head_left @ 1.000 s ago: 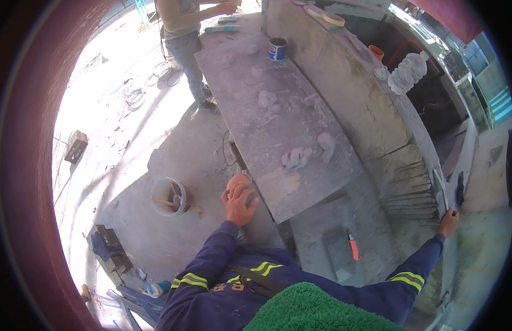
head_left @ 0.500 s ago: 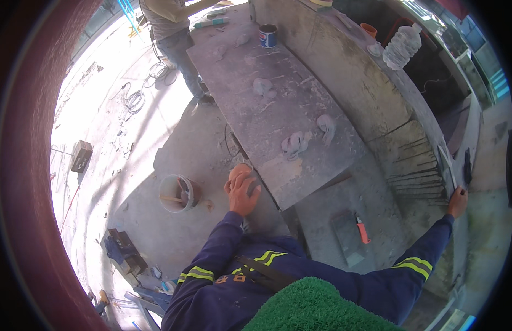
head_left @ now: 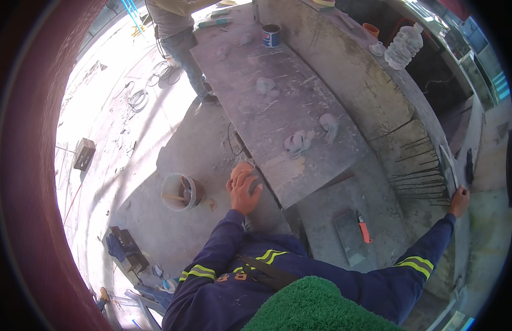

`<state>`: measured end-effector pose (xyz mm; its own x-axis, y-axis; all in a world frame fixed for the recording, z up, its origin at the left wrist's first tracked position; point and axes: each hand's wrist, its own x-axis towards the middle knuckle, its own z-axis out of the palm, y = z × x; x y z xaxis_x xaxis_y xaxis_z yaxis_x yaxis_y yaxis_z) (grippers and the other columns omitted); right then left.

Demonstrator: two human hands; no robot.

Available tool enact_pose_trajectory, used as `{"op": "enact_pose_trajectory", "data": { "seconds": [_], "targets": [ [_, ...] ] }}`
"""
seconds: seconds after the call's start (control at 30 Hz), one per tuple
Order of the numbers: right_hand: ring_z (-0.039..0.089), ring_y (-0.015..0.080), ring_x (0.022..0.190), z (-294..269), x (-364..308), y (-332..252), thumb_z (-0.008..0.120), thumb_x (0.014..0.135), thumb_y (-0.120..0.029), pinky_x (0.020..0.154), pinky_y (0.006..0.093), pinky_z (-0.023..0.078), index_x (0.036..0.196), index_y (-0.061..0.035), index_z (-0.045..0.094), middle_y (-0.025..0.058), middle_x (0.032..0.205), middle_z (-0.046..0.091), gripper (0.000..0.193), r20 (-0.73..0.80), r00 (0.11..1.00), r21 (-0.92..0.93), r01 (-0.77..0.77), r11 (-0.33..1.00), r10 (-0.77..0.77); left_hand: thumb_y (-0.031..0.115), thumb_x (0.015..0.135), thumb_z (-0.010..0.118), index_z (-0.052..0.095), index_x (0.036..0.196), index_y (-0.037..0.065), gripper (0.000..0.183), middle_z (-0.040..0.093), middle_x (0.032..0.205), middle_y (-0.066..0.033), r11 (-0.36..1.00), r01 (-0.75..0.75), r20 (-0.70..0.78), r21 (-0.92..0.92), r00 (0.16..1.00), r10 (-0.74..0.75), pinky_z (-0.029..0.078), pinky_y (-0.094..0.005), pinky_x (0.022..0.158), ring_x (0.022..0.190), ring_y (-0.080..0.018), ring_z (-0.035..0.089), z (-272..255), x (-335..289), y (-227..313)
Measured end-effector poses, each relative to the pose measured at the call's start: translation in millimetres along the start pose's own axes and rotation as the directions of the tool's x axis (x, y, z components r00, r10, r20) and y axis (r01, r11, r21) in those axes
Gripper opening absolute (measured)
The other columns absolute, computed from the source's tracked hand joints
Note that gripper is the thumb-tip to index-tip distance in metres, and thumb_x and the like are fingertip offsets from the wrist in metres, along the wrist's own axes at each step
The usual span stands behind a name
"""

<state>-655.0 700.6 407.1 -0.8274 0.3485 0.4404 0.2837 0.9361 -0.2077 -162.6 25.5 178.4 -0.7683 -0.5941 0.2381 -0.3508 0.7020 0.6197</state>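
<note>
My left hand (head_left: pixel 244 195) is curled over a rounded orange-tan thing (head_left: pixel 243 167), beside the near left edge of a grey, smeared board (head_left: pixel 300 110). What that thing is, I cannot make out. Far out to the right, my right hand (head_left: pixel 459 202) is closed at the end of a low, curved concrete wall (head_left: pixel 372 83). Its fingers pinch something hidden there, close to a pale strip (head_left: pixel 449 165) and a dark, narrow object (head_left: pixel 469 166). Several pale, crumpled lumps (head_left: pixel 297 143) lie on the board, with a blue tin can (head_left: pixel 271 36) at its far end.
A bucket (head_left: pixel 182 192) with tools inside stands left of my left hand. An orange-handled knife (head_left: pixel 364 229) lies by a dark flat plate (head_left: pixel 348 238). A clear plastic bottle (head_left: pixel 404 46) rests on the wall. Another person (head_left: pixel 181 49) stands at the far left, near coiled cable (head_left: pixel 139 101).
The whole view has shifted slightly. Both hands keep the same places and grips.
</note>
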Motion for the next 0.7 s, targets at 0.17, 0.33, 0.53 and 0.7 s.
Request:
{"op": "enact_pose_trajectory", "data": {
  "seconds": [0.17,0.33,0.53,0.7],
  "targets": [
    [0.069,0.0435,0.123,-0.7,0.2,1.2,0.056,0.104,-0.050,0.102,0.0516,0.053,0.131,-0.0048,0.074,0.0226,0.131,0.075,0.056,-0.006,1.000,-0.021,-0.001,1.000,0.001,0.031,0.091,0.080,0.077,0.124,0.015,0.037,0.065,0.146,-0.0080,1.000,0.003,-0.001,0.004,1.000,-0.003,0.025,-0.0560,0.122,0.147,-0.0309,0.051,0.7,1.2,-1.8],
    [0.069,0.0436,0.123,-1.5,0.0,1.6,0.056,0.104,-0.050,0.102,0.0521,0.053,0.132,-0.0061,0.074,0.0225,0.132,0.075,0.056,-0.010,1.000,-0.015,-0.013,1.000,0.013,0.032,0.091,0.079,0.077,0.122,0.014,0.036,0.065,0.146,-0.0080,1.000,0.000,0.000,0.000,1.000,0.000,0.026,-0.0555,0.121,0.147,-0.0304,0.051,1.6,2.8,0.5],
    [0.069,0.0446,0.122,-0.3,-0.7,-0.4,0.056,0.104,-0.050,0.101,0.0527,0.053,0.131,-0.0055,0.074,0.0231,0.131,0.074,0.056,-0.009,1.000,0.004,-0.012,1.000,0.012,0.032,0.091,0.079,0.077,0.122,0.014,0.036,0.065,0.146,-0.0074,1.000,0.007,0.001,0.001,1.000,-0.007,0.026,-0.0553,0.121,0.148,-0.0294,0.051,0.1,2.3,3.8],
    [0.069,0.0449,0.121,2.4,1.6,1.8,0.056,0.104,-0.050,0.100,0.0528,0.053,0.130,-0.0030,0.073,0.0240,0.130,0.075,0.057,-0.013,1.000,0.021,0.014,1.000,-0.014,0.032,0.091,0.079,0.076,0.122,0.014,0.036,0.065,0.147,-0.0074,1.000,0.007,0.003,-0.002,1.000,-0.007,0.026,-0.0550,0.121,0.148,-0.0292,0.051,-1.5,1.0,3.4]
  ]
}}
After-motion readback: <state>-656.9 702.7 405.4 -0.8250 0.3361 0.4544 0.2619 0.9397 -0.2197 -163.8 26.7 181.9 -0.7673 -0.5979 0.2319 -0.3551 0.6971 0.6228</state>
